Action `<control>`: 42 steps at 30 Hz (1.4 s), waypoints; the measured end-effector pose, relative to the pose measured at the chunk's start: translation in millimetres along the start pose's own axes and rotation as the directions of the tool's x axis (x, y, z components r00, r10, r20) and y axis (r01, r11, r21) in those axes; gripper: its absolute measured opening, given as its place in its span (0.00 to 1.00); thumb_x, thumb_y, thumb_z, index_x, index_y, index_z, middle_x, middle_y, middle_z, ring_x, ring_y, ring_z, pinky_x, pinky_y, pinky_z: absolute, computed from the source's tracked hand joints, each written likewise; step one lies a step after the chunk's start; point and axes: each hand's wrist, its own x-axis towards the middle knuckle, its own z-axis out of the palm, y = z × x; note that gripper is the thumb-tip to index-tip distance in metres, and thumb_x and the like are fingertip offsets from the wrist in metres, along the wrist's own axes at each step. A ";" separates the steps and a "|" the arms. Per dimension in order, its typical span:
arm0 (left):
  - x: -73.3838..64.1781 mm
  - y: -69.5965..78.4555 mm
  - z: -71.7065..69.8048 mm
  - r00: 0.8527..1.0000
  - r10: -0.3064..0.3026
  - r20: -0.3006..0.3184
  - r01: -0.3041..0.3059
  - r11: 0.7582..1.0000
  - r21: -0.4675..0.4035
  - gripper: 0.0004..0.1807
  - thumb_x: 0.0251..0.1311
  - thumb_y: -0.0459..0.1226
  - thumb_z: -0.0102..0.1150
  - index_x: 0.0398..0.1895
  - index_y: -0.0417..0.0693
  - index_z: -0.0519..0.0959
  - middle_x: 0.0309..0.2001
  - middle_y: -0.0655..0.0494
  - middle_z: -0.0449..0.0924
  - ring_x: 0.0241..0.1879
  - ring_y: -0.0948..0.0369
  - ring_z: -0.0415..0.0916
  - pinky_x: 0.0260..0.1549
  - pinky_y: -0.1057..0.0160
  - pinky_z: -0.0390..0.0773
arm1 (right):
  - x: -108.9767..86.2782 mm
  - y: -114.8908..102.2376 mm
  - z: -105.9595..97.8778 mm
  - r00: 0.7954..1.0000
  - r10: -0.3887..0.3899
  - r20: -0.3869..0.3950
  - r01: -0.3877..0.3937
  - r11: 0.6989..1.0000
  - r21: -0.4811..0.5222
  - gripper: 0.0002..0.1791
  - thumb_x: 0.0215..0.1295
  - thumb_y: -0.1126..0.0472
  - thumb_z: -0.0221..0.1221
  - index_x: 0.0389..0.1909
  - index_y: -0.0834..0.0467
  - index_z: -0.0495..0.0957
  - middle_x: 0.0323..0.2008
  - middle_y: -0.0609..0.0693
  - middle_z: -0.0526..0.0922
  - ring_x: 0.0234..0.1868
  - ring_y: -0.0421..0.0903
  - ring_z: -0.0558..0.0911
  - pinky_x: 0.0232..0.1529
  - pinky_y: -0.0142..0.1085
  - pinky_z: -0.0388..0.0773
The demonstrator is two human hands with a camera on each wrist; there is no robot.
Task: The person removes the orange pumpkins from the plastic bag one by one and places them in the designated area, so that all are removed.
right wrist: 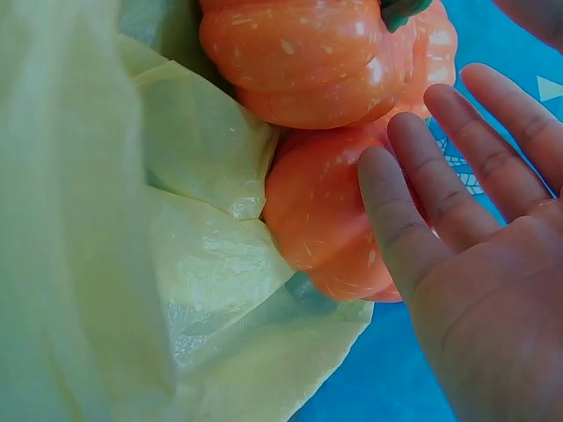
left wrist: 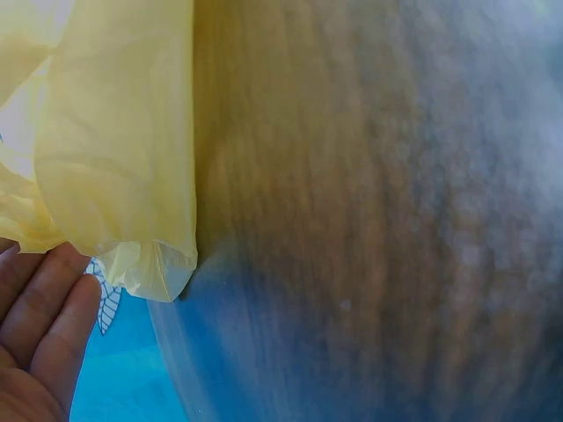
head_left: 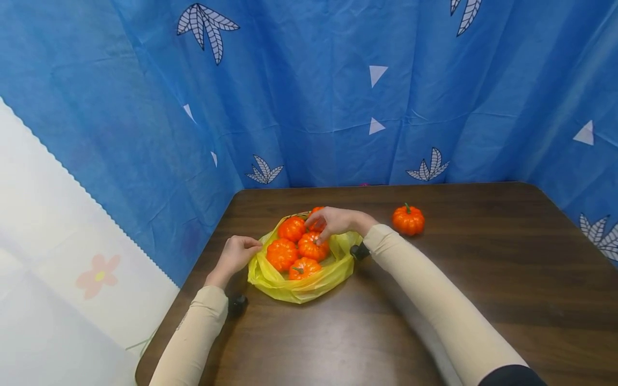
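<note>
A yellow plastic bag [head_left: 300,294] lies wide-mouthed on the table, with several small orange pumpkins [head_left: 282,255] inside it. My left hand [head_left: 236,254] pinches the bag's left rim; in the left wrist view its fingers [left wrist: 54,321] meet the bag's edge, the thumb out of sight. Over the far right part of the bag reaches my right hand [head_left: 333,221], above the pumpkins. The right wrist view has its fingers [right wrist: 400,211] extended and spread beside a pumpkin [right wrist: 325,211], holding nothing; whether they touch it I cannot tell.
Another orange pumpkin [head_left: 408,220] with a green stem stands on the dark wooden table [head_left: 483,279], right of the bag. Blue patterned curtain [head_left: 333,107] hangs behind the table, and a white cloth [head_left: 58,300] hangs at the left.
</note>
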 end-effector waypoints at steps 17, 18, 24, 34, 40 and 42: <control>-1.0 1.4 -0.5 1.000 -0.027 0.012 0.027 1.000 0.000 0.10 0.63 0.35 0.64 0.42 0.39 0.88 0.42 0.43 0.88 0.39 0.52 0.84 0.43 0.54 0.86 | -2.3 -1.3 2.7 0.998 0.042 0.041 -0.040 0.998 -0.048 0.35 0.57 0.65 0.70 0.67 0.54 0.73 0.65 0.53 0.76 0.67 0.53 0.72 0.70 0.47 0.69; -1.0 1.4 -0.5 1.000 -0.026 0.011 0.026 1.000 0.001 0.10 0.63 0.35 0.64 0.42 0.39 0.88 0.42 0.43 0.88 0.39 0.52 0.84 0.43 0.55 0.86 | -2.9 -1.5 3.0 0.998 0.042 0.046 -0.040 0.998 -0.042 0.35 0.56 0.66 0.70 0.67 0.55 0.73 0.66 0.53 0.76 0.67 0.54 0.72 0.71 0.47 0.69; -0.8 0.5 -0.4 1.000 -0.005 -0.002 0.005 1.000 0.001 0.09 0.63 0.35 0.65 0.41 0.38 0.88 0.41 0.43 0.89 0.40 0.52 0.84 0.43 0.54 0.86 | -6.0 -2.6 6.7 0.998 0.035 0.057 -0.031 0.998 -0.063 0.37 0.55 0.67 0.70 0.68 0.57 0.72 0.67 0.53 0.75 0.67 0.54 0.73 0.71 0.47 0.68; -1.0 0.4 -0.3 1.000 0.006 -0.002 -0.006 1.000 -0.006 0.09 0.62 0.35 0.65 0.41 0.39 0.88 0.41 0.44 0.89 0.40 0.52 0.85 0.44 0.53 0.86 | -7.9 -1.5 12.4 0.997 0.030 0.069 -0.021 0.993 -0.120 0.36 0.54 0.68 0.71 0.67 0.55 0.74 0.66 0.50 0.77 0.67 0.50 0.73 0.72 0.44 0.67; -1.2 0.3 -0.2 1.000 0.007 -0.002 -0.007 1.000 -0.005 0.09 0.62 0.35 0.65 0.41 0.39 0.88 0.41 0.44 0.89 0.40 0.52 0.85 0.44 0.53 0.86 | -7.8 -1.1 13.6 0.998 0.009 0.069 0.001 0.989 -0.151 0.36 0.53 0.69 0.71 0.66 0.57 0.74 0.65 0.51 0.78 0.65 0.49 0.75 0.71 0.43 0.69; -1.1 -0.3 -0.1 1.000 0.006 -0.001 -0.006 1.000 -0.005 0.09 0.62 0.35 0.65 0.42 0.38 0.88 0.41 0.44 0.89 0.40 0.52 0.85 0.44 0.54 0.86 | -8.1 -1.7 12.8 0.997 0.011 0.071 0.000 0.987 -0.159 0.37 0.53 0.69 0.72 0.66 0.57 0.74 0.65 0.51 0.78 0.65 0.49 0.75 0.71 0.43 0.69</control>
